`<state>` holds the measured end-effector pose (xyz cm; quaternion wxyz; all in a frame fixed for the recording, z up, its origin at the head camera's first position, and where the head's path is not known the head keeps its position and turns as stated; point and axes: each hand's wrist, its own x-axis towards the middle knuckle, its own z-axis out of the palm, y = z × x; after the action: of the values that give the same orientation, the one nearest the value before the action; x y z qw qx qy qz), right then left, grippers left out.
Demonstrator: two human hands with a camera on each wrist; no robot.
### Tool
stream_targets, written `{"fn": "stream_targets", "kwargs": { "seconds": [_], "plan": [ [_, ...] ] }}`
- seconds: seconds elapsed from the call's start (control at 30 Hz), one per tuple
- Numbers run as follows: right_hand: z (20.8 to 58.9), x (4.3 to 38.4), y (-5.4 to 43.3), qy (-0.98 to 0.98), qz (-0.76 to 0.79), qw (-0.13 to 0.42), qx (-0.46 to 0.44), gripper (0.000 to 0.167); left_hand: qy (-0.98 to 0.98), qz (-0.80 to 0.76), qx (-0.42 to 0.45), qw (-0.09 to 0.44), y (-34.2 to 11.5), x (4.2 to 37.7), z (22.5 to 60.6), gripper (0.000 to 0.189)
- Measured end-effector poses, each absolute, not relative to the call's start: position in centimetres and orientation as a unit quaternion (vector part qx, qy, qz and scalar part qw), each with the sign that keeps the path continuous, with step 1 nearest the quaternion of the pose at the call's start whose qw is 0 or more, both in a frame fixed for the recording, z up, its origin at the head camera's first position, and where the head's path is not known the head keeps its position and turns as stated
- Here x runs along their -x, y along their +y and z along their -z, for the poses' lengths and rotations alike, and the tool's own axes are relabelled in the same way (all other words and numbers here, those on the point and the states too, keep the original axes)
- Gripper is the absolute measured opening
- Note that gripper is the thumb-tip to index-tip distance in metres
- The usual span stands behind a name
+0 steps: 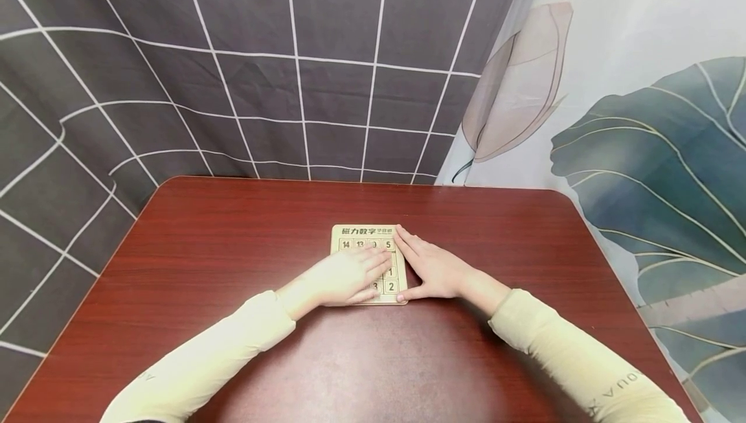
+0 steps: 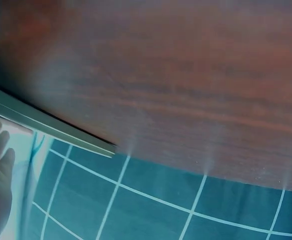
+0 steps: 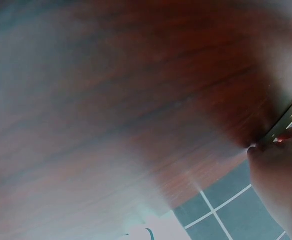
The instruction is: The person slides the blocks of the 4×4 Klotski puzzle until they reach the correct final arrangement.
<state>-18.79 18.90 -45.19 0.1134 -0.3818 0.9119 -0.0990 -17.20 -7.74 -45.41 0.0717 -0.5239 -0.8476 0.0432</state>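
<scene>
A pale wooden number slide puzzle (image 1: 398, 276) lies on the reddish-brown table, with rows of square numbered tiles under a printed heading. Tiles reading 14, 13, 5, 1, 3 and 2 show. Across its middle and left side rests my left hand (image 1: 350, 275), fingers extended, hiding several tiles. My right hand (image 1: 436, 269) lies along the right edge, straight fingers by the top right corner and thumb at the bottom right one. In the right wrist view, the right hand (image 3: 283, 172) touches the edge of the puzzle (image 3: 287, 120). The left wrist view shows the puzzle's side edge (image 2: 51, 125).
The table (image 1: 233, 235) has rounded far corners. Behind it hangs a dark grey curtain (image 1: 332, 15) with a white grid. A pale curtain (image 1: 618, 54) with large leaf prints hangs at the right, close to the table's side.
</scene>
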Motion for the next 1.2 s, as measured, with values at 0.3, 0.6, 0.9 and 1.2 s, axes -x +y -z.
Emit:
{"fn": "stream_targets", "kwargs": {
  "seconds": [0.3,0.6,0.9,1.2],
  "plan": [
    [45.3,18.9,18.9,0.912,0.092,0.116,0.382,0.119,-0.869,-0.044,0.489,0.062,-7.4,19.0,45.2,0.064],
    [45.1,19.0,18.9,0.912,0.097,0.109,0.384,0.119,-0.857,-0.046,0.509,0.073,-7.4,18.5,45.1,0.060],
    [45.1,19.0,19.0,0.911,0.094,0.106,0.386,0.119,-0.839,-0.060,0.535,0.074,-7.5,17.7,45.2,0.058],
    [45.4,18.8,18.8,0.914,0.090,0.115,0.379,0.120,-0.855,-0.041,0.510,0.085,-9.2,19.2,45.5,0.059]
  ]
}}
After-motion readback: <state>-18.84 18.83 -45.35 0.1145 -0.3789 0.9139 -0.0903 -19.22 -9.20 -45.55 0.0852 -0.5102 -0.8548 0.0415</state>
